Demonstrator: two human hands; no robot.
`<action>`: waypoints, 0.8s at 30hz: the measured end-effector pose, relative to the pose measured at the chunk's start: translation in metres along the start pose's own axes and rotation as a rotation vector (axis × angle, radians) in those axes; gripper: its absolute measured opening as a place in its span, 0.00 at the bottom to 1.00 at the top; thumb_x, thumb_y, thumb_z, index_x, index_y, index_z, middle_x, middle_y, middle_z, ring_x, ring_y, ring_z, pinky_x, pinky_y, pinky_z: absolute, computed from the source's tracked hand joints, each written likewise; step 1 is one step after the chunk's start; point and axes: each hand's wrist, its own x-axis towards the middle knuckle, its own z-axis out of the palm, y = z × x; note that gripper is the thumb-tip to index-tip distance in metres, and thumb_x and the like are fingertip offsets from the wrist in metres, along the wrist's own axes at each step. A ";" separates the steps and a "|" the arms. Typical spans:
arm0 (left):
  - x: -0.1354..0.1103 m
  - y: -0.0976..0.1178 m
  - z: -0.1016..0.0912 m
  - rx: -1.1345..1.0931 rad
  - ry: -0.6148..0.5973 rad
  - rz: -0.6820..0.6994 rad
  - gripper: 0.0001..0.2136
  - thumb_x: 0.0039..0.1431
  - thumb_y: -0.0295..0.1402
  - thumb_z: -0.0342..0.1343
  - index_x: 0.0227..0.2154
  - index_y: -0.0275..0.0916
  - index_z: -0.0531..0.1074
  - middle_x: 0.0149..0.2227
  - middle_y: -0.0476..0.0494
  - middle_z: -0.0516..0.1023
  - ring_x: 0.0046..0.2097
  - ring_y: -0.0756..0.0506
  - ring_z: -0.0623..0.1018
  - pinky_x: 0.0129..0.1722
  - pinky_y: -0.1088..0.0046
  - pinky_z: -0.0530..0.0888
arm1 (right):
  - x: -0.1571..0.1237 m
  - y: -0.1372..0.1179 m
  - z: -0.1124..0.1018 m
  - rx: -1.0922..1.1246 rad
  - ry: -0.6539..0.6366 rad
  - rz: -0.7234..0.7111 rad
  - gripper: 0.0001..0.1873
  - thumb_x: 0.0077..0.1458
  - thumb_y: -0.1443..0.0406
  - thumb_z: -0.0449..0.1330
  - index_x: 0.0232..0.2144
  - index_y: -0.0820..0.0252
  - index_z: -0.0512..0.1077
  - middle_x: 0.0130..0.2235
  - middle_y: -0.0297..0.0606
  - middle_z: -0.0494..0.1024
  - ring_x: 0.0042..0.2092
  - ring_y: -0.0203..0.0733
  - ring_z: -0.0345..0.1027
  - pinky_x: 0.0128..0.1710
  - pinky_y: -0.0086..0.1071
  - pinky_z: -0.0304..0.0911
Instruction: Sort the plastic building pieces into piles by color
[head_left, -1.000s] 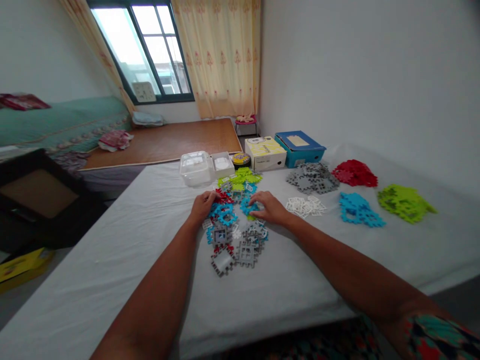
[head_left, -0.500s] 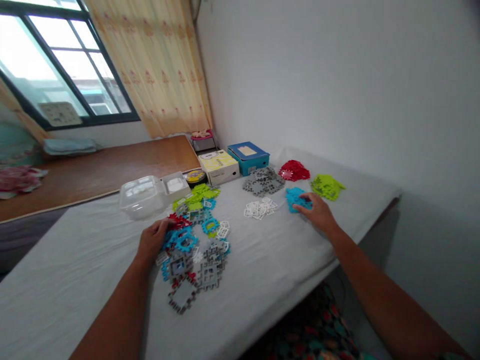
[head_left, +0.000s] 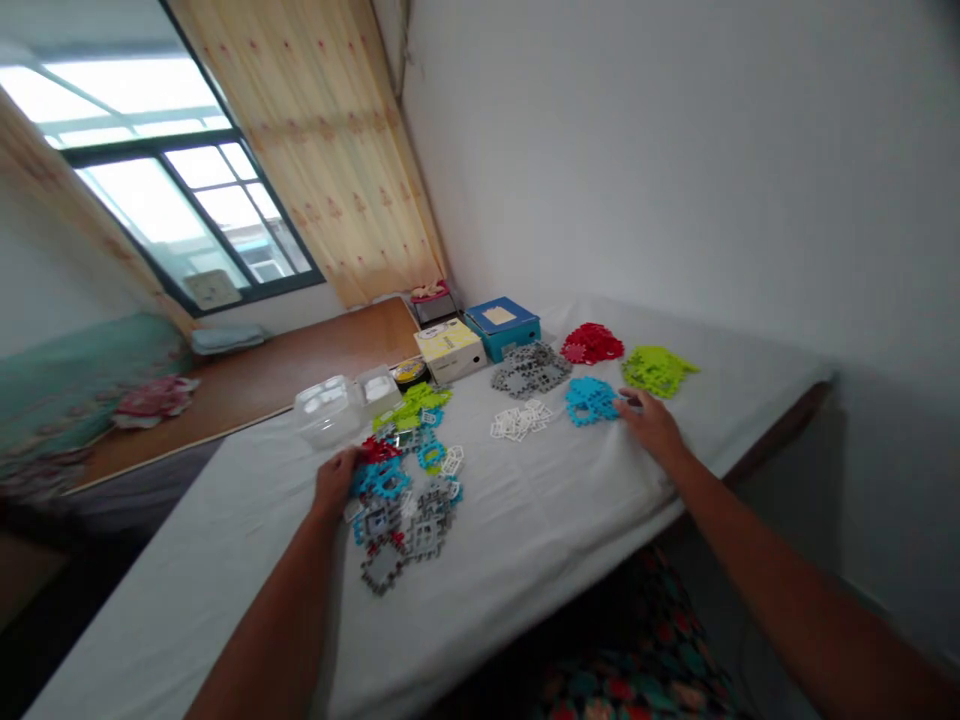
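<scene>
A mixed heap of plastic interlocking pieces (head_left: 390, 480) in blue, grey, red, green and white lies on the cloth. At its left edge is my left hand (head_left: 336, 482), fingers curled together against the red pieces (head_left: 379, 450) and blue pieces. Whatever those fingertips hold is hidden. My right hand (head_left: 651, 425) is just right of a sorted blue pile (head_left: 590, 400), its thumb and forefinger slightly apart beside the pile's edge, with no piece visible between them. Around that pile lie white pieces (head_left: 520, 420), grey pieces (head_left: 531, 370), a red pile (head_left: 592, 343) and a green pile (head_left: 658, 371).
A clear plastic container (head_left: 328, 410) and a small white box (head_left: 379, 390) stand behind the mixed heap. A round tin (head_left: 410, 373), a yellow box (head_left: 451, 350) and a blue box (head_left: 502, 328) stand farther back. The wall (head_left: 675, 200) borders the table's far side.
My right hand has drawn back rightward off the blue pile, and those pieces stay on the cloth. My left hand stays at the mixed heap. The whole view has shifted and tilted.
</scene>
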 end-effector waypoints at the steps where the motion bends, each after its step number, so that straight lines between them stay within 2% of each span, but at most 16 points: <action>1: -0.002 0.006 -0.001 0.010 -0.038 0.005 0.24 0.50 0.53 0.46 0.32 0.39 0.79 0.34 0.42 0.83 0.41 0.39 0.79 0.40 0.64 0.76 | 0.000 0.003 0.000 0.015 -0.011 0.010 0.26 0.55 0.51 0.53 0.47 0.63 0.73 0.44 0.49 0.78 0.44 0.49 0.72 0.46 0.43 0.66; 2: -0.003 0.012 -0.001 0.022 -0.094 0.020 0.25 0.50 0.54 0.47 0.32 0.39 0.79 0.33 0.42 0.83 0.41 0.39 0.79 0.41 0.63 0.75 | 0.001 0.006 0.000 0.021 -0.024 0.019 0.26 0.55 0.51 0.53 0.47 0.62 0.73 0.43 0.48 0.78 0.43 0.49 0.72 0.45 0.42 0.66; 6: -0.006 0.030 -0.006 0.026 -0.123 0.041 0.30 0.51 0.58 0.45 0.34 0.36 0.80 0.34 0.43 0.82 0.41 0.39 0.79 0.43 0.62 0.75 | 0.002 0.010 -0.003 -0.003 -0.058 0.049 0.25 0.54 0.52 0.53 0.47 0.62 0.74 0.42 0.47 0.78 0.43 0.49 0.73 0.46 0.40 0.65; 9: -0.024 0.039 -0.011 0.039 -0.120 0.114 0.29 0.54 0.57 0.47 0.37 0.37 0.79 0.45 0.40 0.80 0.51 0.38 0.75 0.54 0.60 0.69 | 0.001 0.010 -0.006 -0.021 -0.038 0.063 0.25 0.54 0.54 0.52 0.49 0.62 0.73 0.44 0.49 0.78 0.44 0.49 0.73 0.45 0.38 0.64; 11: -0.050 0.043 -0.016 0.071 -0.145 0.207 0.28 0.57 0.56 0.47 0.43 0.38 0.78 0.53 0.39 0.76 0.57 0.38 0.70 0.60 0.59 0.65 | -0.001 0.010 -0.008 -0.022 -0.029 0.068 0.25 0.54 0.55 0.53 0.49 0.62 0.73 0.45 0.49 0.78 0.44 0.49 0.73 0.46 0.37 0.64; 12: -0.067 0.045 -0.019 0.122 -0.183 0.298 0.27 0.59 0.55 0.46 0.47 0.39 0.76 0.56 0.38 0.73 0.59 0.38 0.68 0.61 0.57 0.62 | -0.002 0.010 -0.008 -0.018 -0.029 0.071 0.24 0.54 0.56 0.53 0.49 0.61 0.73 0.45 0.48 0.78 0.44 0.49 0.73 0.46 0.37 0.64; 14: -0.104 0.047 -0.023 0.264 -0.266 0.460 0.26 0.61 0.53 0.46 0.55 0.43 0.70 0.62 0.40 0.66 0.63 0.38 0.63 0.64 0.56 0.58 | -0.003 0.010 -0.009 -0.008 -0.040 0.077 0.24 0.54 0.57 0.53 0.49 0.61 0.73 0.46 0.48 0.78 0.42 0.47 0.73 0.45 0.37 0.64; 16: -0.138 0.049 -0.025 0.390 -0.361 0.528 0.30 0.59 0.54 0.50 0.61 0.47 0.63 0.66 0.41 0.59 0.66 0.38 0.58 0.65 0.55 0.54 | -0.003 0.010 -0.009 -0.014 -0.049 0.075 0.23 0.54 0.58 0.53 0.49 0.60 0.73 0.45 0.47 0.78 0.40 0.46 0.73 0.44 0.36 0.64; 18: -0.162 0.052 -0.021 0.479 -0.423 0.512 0.36 0.56 0.56 0.53 0.65 0.48 0.55 0.68 0.41 0.55 0.67 0.36 0.54 0.65 0.52 0.53 | -0.002 0.009 -0.008 -0.042 -0.059 0.060 0.22 0.53 0.59 0.53 0.48 0.59 0.74 0.45 0.46 0.78 0.39 0.46 0.73 0.44 0.37 0.64; 20: -0.172 0.057 -0.010 0.534 -0.423 0.463 0.41 0.53 0.58 0.54 0.67 0.48 0.51 0.69 0.40 0.52 0.68 0.34 0.51 0.64 0.49 0.52 | -0.001 0.008 -0.008 -0.076 -0.079 0.040 0.22 0.53 0.59 0.53 0.48 0.58 0.74 0.45 0.46 0.78 0.40 0.47 0.73 0.45 0.38 0.64; 24: -0.160 0.071 0.020 0.579 -0.327 0.435 0.39 0.55 0.57 0.53 0.66 0.50 0.51 0.69 0.41 0.51 0.68 0.32 0.49 0.64 0.45 0.49 | 0.000 0.011 -0.009 -0.105 -0.124 0.000 0.21 0.52 0.59 0.52 0.46 0.57 0.74 0.46 0.46 0.78 0.44 0.50 0.73 0.47 0.39 0.64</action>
